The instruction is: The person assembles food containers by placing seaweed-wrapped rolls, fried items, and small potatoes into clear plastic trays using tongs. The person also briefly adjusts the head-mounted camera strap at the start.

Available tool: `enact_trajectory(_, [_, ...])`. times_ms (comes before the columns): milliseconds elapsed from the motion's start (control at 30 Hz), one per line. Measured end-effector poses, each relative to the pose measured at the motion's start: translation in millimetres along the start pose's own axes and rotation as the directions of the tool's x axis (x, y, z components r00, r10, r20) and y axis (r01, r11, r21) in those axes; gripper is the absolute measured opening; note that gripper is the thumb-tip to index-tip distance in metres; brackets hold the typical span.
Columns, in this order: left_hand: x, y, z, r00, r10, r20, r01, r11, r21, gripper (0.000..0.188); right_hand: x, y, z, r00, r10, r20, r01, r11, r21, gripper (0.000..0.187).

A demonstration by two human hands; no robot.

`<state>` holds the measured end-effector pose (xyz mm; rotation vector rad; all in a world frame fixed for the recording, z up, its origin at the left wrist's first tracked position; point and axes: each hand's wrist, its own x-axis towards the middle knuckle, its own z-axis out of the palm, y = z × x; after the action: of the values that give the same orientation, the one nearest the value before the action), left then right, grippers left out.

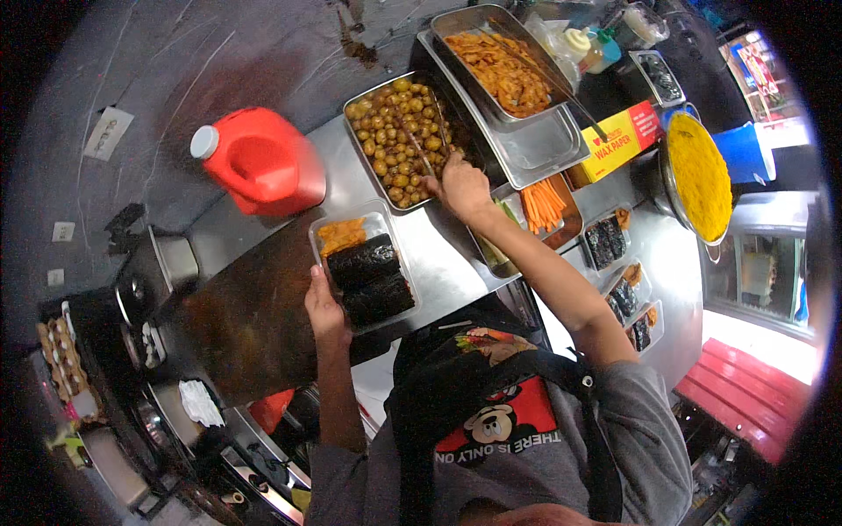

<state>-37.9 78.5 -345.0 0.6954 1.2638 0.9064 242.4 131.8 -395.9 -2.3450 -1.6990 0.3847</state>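
My left hand [324,307] grips the near left edge of a clear plastic container [405,254]. Inside it lie black seaweed rolls [364,263] and an orange side dish [341,235]. My right hand [461,186] is closed around metal tongs [419,151], whose arms reach in among small glazed potatoes [386,131]. The potatoes fill a deep metal tray [351,131] beyond the container. Whether the tongs' tips pinch a potato is too small to tell.
A red jug [272,167] with a white cap stands at the left. Farther right are a tray of orange food [500,70], carrot sticks [542,206], a yellow wax paper box [614,145] and a bowl of yellow food [697,175]. Several filled containers [605,241] line the right side.
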Motion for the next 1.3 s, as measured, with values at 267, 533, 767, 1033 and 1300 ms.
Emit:
enact_trajectory(267, [1.5,-34.8,-5.7,0.990,0.137,0.018,-0.136,0.990,-0.029,0.050,-43.2,-1.3,-54.9,0.981,-0.021,-0.191,0.031,0.998,0.052,0.047])
enact_trajectory(533, [-12.0,-34.5,15.7,0.999,0.033,-0.031,-0.033,0.999,-0.015,0.051,-81.3,30.2,-89.7,0.972,-0.217,-0.086,0.185,0.941,-0.284,0.021])
enact_trajectory(767, [3.8,-36.8,15.9,0.998,0.049,0.045,-0.051,0.998,0.045,0.042,-54.9,3.7,-86.1,0.951,-0.298,-0.082,0.225,0.850,-0.477,0.009])
enact_trajectory(1033, [34.1,-16.5,7.7,0.995,0.048,0.082,-0.055,0.995,0.084,0.043,-13.5,-12.1,-115.8,0.943,-0.300,0.145,0.332,0.807,-0.488,0.011])
enact_trajectory(1300, [75.1,-47.8,-14.4,0.988,0.086,0.130,-0.091,0.995,0.033,0.044,-48.4,-32.8,-162.5,0.979,-0.143,0.147,0.192,0.890,-0.413,0.025])
